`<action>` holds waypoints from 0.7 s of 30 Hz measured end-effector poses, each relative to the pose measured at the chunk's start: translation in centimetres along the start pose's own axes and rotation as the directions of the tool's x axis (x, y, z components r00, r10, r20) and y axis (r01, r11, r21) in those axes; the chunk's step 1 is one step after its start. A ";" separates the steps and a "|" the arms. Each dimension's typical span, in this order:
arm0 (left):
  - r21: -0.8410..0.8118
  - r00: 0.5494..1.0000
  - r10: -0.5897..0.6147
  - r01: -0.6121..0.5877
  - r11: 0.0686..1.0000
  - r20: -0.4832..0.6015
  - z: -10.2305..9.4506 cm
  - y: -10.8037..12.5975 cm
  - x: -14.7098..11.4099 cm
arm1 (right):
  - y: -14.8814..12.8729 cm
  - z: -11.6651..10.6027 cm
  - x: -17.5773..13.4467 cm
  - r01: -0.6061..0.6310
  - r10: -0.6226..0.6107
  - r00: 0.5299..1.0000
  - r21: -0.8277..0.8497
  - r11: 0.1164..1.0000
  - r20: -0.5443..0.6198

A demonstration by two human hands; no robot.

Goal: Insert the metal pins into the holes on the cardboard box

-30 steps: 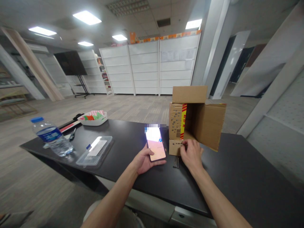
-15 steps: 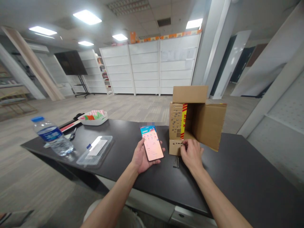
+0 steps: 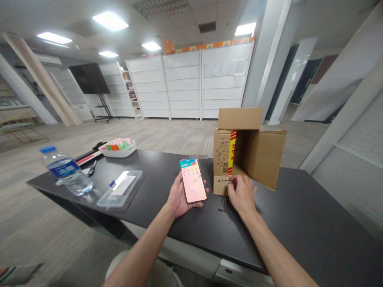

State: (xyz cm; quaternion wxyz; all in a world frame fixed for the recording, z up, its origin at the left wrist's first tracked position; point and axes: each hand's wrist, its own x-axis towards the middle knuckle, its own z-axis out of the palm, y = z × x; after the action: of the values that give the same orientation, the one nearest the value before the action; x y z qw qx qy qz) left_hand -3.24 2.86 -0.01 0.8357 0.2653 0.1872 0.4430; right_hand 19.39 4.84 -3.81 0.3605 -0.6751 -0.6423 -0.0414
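Observation:
My left hand is wrapped around a smartphone, whose lit screen faces up with a pink page under a blue banner. To its right, an open cardboard box stands on its side, its mouth turned toward me. A row of small dark holes runs along the lower front flap. My right hand is at this flap, thumb and fingers pinched together; whatever lies between the fingertips is too small or hidden. Several thin metal rods or nails lie just below the flap on the table.
On the dark table at the left are a water bottle, a clear plastic case, a black-handled tool and a white basket of coloured packets. A drawer sits under the front edge.
The phone has turned very slightly in my left hand's grasp, its top edge a little further right. My right hand keeps its pinch at the box flap.

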 end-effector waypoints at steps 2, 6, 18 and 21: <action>0.014 1.000 -0.001 0.001 1.000 0.006 0.1 0.0 0.0 | 0.0 0.0 0.0 0.005 -0.005 1.000 -0.001 1.000 -0.001; 0.054 1.000 0.000 0.001 0.999 -0.020 0.1 -0.1 0.1 | 0.0 0.1 0.0 0.011 -0.010 1.000 -0.023 1.000 0.006; 0.093 1.000 -0.008 0.008 0.996 0.002 -0.2 -0.3 0.1 | -0.7 -0.4 0.2 0.006 -0.005 1.000 -0.082 0.997 0.020; 0.094 1.000 -0.010 0.009 0.996 0.010 -0.3 -0.3 0.1 | -0.6 -0.4 0.2 0.012 -0.011 1.000 -0.080 0.997 0.015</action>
State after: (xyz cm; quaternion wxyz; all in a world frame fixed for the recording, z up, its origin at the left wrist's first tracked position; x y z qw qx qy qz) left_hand -3.13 2.90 -0.40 0.8254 0.3055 0.2048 0.4284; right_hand 19.04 4.75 -3.10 0.3283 -0.6855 -0.6466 -0.0645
